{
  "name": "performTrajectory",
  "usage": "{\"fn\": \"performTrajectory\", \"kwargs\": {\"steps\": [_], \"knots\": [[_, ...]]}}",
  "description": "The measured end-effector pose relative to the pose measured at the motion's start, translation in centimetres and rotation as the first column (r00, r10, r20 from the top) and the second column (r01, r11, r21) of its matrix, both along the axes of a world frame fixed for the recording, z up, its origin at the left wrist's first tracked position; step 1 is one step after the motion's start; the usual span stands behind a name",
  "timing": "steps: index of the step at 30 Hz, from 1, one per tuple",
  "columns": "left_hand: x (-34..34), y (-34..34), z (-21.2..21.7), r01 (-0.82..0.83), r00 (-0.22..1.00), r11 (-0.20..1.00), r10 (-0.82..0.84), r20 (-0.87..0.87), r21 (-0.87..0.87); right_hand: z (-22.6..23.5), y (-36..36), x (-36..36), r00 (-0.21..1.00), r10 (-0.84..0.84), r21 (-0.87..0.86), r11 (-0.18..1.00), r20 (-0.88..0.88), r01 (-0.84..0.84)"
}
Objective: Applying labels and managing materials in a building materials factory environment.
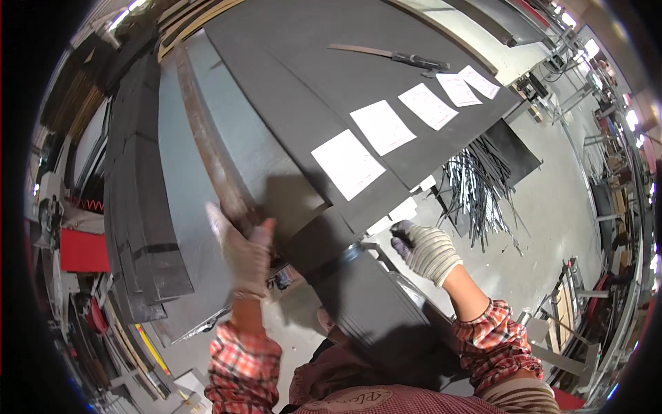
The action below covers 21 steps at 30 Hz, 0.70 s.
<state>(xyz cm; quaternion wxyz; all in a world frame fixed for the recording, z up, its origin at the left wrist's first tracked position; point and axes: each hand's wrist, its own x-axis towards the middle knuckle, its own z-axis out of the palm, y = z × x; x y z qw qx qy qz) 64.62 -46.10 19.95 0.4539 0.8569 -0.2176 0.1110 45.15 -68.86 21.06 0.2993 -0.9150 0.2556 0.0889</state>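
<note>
Both my hands on the dark sheets at the worktop.
My left hand [241, 252] lies open on a grey sheet [207, 207]; my right hand [426, 252] grips a dark sheet's [372, 303] edge.

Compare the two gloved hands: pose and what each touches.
The left hand is spread flat, fingers extended, pressing on the dark sheet; the right hand is curled by the sheet's near edge, fingers bent inward. The left glove looks plain pale, the right one ribbed with dark fingertips. Both wear work gloves and red plaid sleeves.
</note>
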Motion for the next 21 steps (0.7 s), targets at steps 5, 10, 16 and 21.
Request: {"fn": "performTrajectory", "kwargs": {"steps": [5,10,16,21], "knots": [[4.7,-1.8,-0.8,-0.026,0.754,0.929,-0.224,-0.617,-0.368,4.5,-0.5,3.4,0.977,0.117,-0.128,0.982,-0.18,-0.141],[6.2,-7.7,0.6,0.011,0.768,0.871,-0.322,-0.553,-0.492,4.6,-0.9,3.6,0.983,0.141,-0.153,0.975,-0.119,-0.159],[6.8,-11.5,-0.6,0.08,0.752,0.855,-0.389,-0.532,-0.513,2.7,-2.3,-2.3,0.988,-0.078,0.174,0.983,0.133,0.055],[6.4,-10.5,1.7,0.066,0.77,0.953,-0.237,-0.593,-0.295,-1.1,0.1,-14.3,0.943,-0.22,0.48,0.874,0.25,0.076]]}}
